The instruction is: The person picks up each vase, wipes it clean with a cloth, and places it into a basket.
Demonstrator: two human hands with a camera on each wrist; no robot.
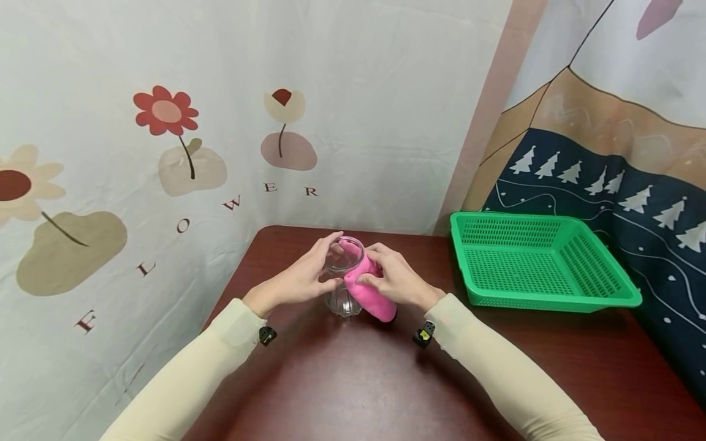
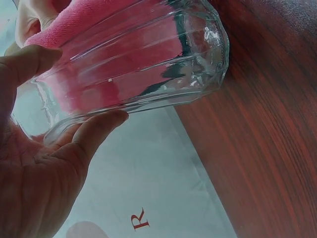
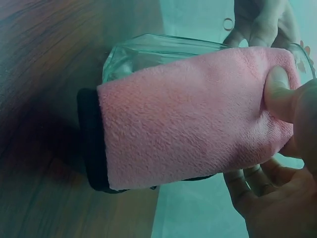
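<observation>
A clear glass jar (image 1: 343,302) with ribbed sides and a round open mouth stands near the back of the table. My left hand (image 1: 295,278) grips it near the rim, fingers and thumb curved around the glass in the left wrist view. From the right, my right hand (image 1: 401,280) holds a folded pink cloth (image 1: 371,296) against the jar's side. In the right wrist view, the thumb presses the cloth's upper end, and a dark edging (image 3: 91,141) runs along its lower end. Through the glass (image 2: 203,59), pink shows along the far wall.
A green plastic basket (image 1: 551,301) with slatted walls sits on the right of the dark red-brown table (image 1: 353,386). Behind the table hangs a pale curtain (image 1: 375,122) printed with flowers and letters. A darker tree-patterned cloth (image 1: 579,165) hangs at the right.
</observation>
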